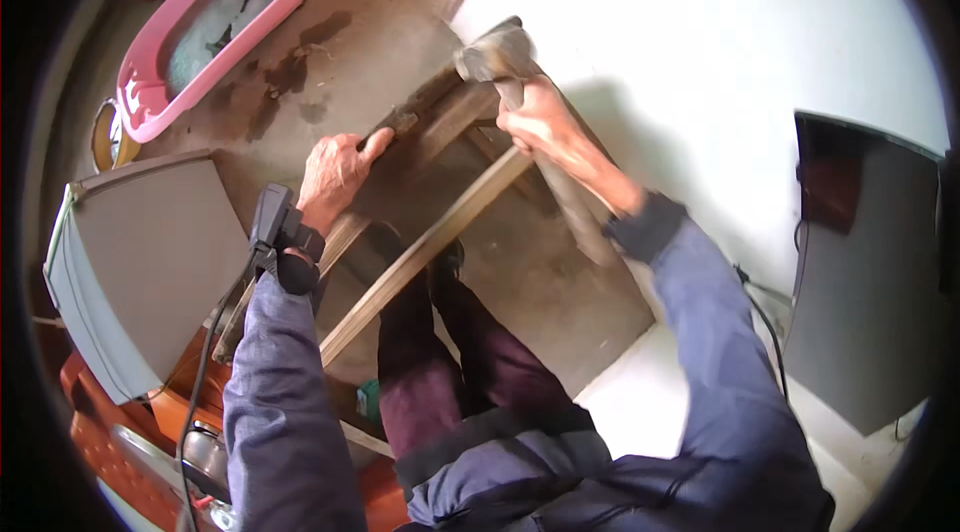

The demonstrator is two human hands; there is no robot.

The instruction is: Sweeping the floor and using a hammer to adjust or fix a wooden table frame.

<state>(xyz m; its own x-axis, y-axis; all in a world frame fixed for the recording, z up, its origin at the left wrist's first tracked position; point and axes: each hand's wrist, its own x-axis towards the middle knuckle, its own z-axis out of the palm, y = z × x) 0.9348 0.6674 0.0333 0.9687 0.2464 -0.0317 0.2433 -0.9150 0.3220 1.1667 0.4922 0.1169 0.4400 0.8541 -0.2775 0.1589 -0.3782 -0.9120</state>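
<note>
My right hand (pixel 550 127) is closed round the wooden handle of a hammer (pixel 497 52). The hammer's head is smeared by motion over the far end of a wooden frame (pixel 428 247), and its handle runs back under my right forearm. This frame has long rails and crosspieces and looks like part of a stool or bench; its full shape is hidden by my arms. Farther left, my left hand (pixel 340 172) grips the frame's dark far rail, thumb stretched along it. A dark device is strapped to my left wrist.
A pink basin (pixel 143 82) with sudsy water stands at the far left, by wet patches on the floor. Nearer is a small grey-topped cabinet (pixel 165 242), with a metal pot (pixel 207 454) below it. On the right are a white wall and a dark panel (pixel 865 282).
</note>
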